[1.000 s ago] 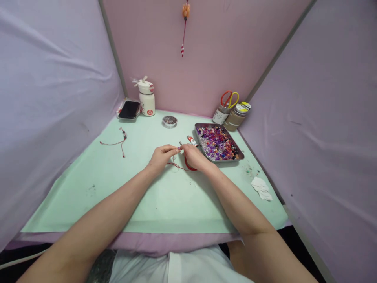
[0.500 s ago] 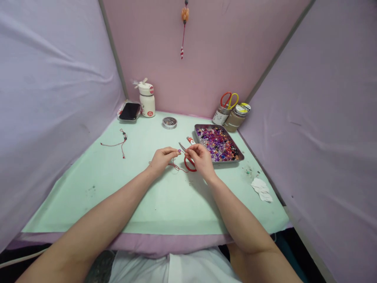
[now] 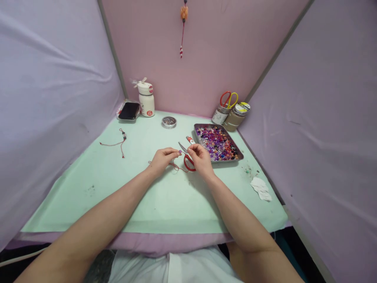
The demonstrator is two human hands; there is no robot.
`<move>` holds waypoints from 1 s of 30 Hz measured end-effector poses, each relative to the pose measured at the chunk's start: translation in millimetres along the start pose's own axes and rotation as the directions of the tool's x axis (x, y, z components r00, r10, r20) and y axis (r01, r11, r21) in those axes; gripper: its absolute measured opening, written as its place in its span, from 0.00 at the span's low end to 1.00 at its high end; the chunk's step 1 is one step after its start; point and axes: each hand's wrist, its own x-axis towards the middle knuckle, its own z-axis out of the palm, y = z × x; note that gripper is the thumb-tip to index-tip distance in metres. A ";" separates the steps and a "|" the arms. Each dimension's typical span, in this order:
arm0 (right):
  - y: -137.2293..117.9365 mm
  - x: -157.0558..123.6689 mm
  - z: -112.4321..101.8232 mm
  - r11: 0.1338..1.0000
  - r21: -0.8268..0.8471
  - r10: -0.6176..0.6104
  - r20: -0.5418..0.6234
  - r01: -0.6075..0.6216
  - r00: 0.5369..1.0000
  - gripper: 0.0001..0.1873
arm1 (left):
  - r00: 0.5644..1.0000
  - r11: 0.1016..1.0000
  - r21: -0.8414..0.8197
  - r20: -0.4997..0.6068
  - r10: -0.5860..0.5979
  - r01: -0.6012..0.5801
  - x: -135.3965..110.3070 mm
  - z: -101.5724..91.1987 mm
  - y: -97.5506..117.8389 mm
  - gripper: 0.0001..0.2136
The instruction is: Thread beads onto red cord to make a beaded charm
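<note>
My left hand (image 3: 161,158) is pinched on a thin red cord (image 3: 176,167) with a small purple bead (image 3: 179,151) at its fingertips. My right hand (image 3: 200,156) is also pinched, its fingertips just right of the bead, seemingly on the same cord. Red-handled scissors (image 3: 187,158) lie on the mint-green mat (image 3: 118,188) between and under both hands. A metal tray (image 3: 239,154) full of purple, pink and clear beads sits just right of my right hand.
A finished red cord piece (image 3: 119,141) lies at left. At the back stand a white bottle (image 3: 146,99), a black phone (image 3: 129,110), a small round tin (image 3: 169,121), jars with scissors (image 3: 228,105). A lighter (image 3: 190,140), crumpled paper (image 3: 260,188), fabric walls and a hanging charm (image 3: 183,15) surround.
My right hand drew back slightly to the right, uncovering the scissors' blades; the left hand stayed pinched on the cord and bead.
</note>
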 end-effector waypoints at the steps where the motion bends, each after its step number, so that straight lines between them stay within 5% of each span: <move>1: -0.8 -0.4 0.1 1.000 -0.001 -0.007 0.004 0.007 1.000 0.08 | 1.000 1.000 -0.004 0.003 -0.006 0.006 0.1 0.1 -0.2 0.09; 30: 2.1 -5.7 2.3 0.998 -0.043 -0.042 0.056 0.045 0.998 0.08 | 0.998 0.995 -0.075 0.012 -0.068 0.069 -0.2 2.4 -0.7 0.09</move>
